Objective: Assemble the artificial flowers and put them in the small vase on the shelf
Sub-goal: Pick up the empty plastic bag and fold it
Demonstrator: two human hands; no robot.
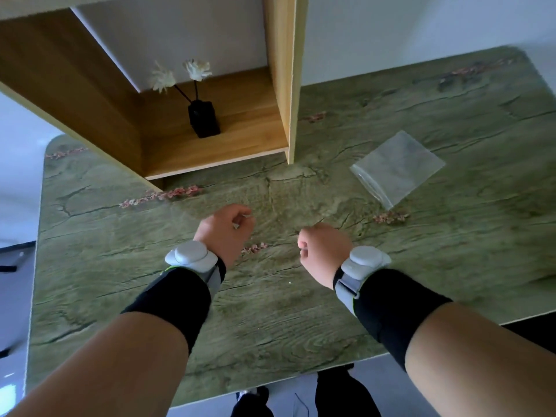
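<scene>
I find two white flowers point(180, 75) already standing in the small black vase point(204, 118), which sits inside the wooden shelf point(210, 145). My left hand point(227, 230) and right hand point(323, 249) hover in front of the shelf, above the green table point(301, 311), both loosely curled; neither appears to hold anything. A clear bag point(397, 170) lies flat to the right of the shelf. I judge the flowers light, with thin stiff stems and fragile petals; any adjustment should pinch the stem low, near the vase mouth, since the narrow vase may tip.
</scene>
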